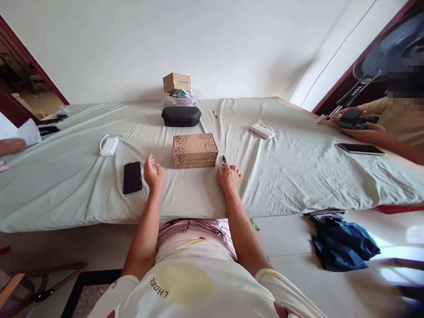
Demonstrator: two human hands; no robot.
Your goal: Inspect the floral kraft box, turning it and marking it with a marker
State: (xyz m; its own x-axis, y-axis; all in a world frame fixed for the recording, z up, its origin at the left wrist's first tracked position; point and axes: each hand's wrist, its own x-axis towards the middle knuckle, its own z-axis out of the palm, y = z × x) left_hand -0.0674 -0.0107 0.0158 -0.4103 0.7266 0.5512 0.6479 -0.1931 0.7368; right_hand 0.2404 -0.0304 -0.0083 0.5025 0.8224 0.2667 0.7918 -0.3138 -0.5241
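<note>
A brown cardboard box (195, 151) with black line drawings of flowers sits on the cloth-covered table, between my two hands and a little beyond them. My left hand (153, 176) is left of the box, fingers loosely apart and holding nothing. To the box's right, my right hand (229, 176) rests low over the cloth with its fingers spread. A black pen (224, 159) pokes out just past its index fingertip; part of the pen is hidden by the fingers. A dark smartphone (132, 177) lies left of my left hand.
Behind the box are a black zip case (181, 116), a plastic tub (193, 100) and a small carton (176, 82). White corded blocks (109, 146) lie on both sides. At right, a person holds a dark object (356, 118) near another phone (361, 149); another person's hand (12, 146) shows at left.
</note>
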